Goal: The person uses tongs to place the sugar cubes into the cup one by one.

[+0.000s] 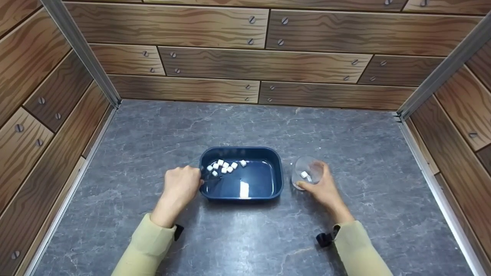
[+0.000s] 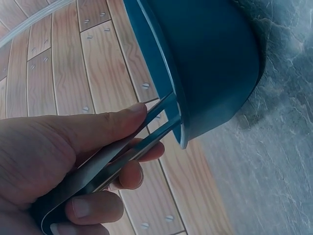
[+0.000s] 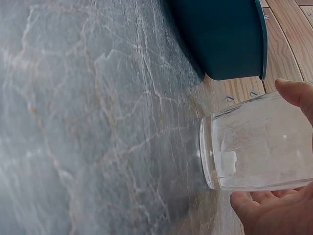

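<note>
My left hand point(image 1: 182, 186) grips a pair of metal tweezers point(image 2: 110, 161), whose tips reach over the left rim of a dark blue basin point(image 1: 249, 198). In the left wrist view the two arms of the tweezers stand apart where they pass the rim. Several small white cubes point(image 1: 225, 167) lie inside the basin, grouped toward its back left. To the basin's right, my right hand point(image 1: 321, 187) holds a clear glass point(image 1: 307, 161) round its side with thumb and fingers. At the bottom of the glass rests a white cube point(image 3: 228, 163).
The basin and glass stand on a grey marbled tabletop point(image 1: 245, 234). Wood-patterned panels point(image 1: 215, 61) enclose it at the back and both sides, with metal edging point(image 1: 82, 57) at the corners.
</note>
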Motion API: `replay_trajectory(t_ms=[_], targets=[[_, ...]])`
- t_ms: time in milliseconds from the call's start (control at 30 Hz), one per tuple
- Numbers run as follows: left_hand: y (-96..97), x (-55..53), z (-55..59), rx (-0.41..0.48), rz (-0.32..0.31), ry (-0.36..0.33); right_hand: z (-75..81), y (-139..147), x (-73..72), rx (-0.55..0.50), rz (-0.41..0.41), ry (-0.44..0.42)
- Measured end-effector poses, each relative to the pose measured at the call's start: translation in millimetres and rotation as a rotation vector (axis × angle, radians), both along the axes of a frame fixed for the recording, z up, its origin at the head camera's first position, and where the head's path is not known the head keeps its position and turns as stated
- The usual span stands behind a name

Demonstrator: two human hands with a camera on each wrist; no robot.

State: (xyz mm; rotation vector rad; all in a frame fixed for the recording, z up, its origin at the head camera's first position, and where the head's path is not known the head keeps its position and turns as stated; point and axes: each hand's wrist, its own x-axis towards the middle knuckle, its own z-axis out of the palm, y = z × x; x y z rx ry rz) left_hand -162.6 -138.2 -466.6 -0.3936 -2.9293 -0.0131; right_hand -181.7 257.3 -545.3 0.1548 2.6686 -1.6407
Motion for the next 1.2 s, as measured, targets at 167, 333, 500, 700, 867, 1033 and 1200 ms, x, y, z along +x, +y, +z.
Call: replay_trajectory(t_ms=[167,333,500,700,867,1033,1200], targets=[[0.4,-0.6,-1.3,0.002,0.002,0.004,-0.3,-0.3,-0.6,-0.002,-0.001,-0.002],[0.6,-0.8,0.3,-0.008,0.01,-0.009,-0.2,-0.4,-0.2,-0.008,-0.003,0.003],[0.3,-0.2,2.1,-0.013,0.017,-0.028,-0.2,-0.5,-0.4,-0.009,-0.004,0.002],[-0.7,0.3,2.8,-0.004,0.016,-0.043,0.1,-1.0,-0.6,-0.018,-0.006,0.001],[-1.7,-0.3,2.2,0.002,0.02,-0.062,-0.1,-0.8,-0.3,-0.008,-0.007,-0.001],[-3.0,-1.1,0.7,0.013,0.018,-0.053,0.1,0.0,-0.6,-0.002,0.004,-0.018],[-3.5,-2.1,-0.3,0.01,0.005,-0.025,0.1,0.5,-0.5,0.002,0.004,-0.022]])
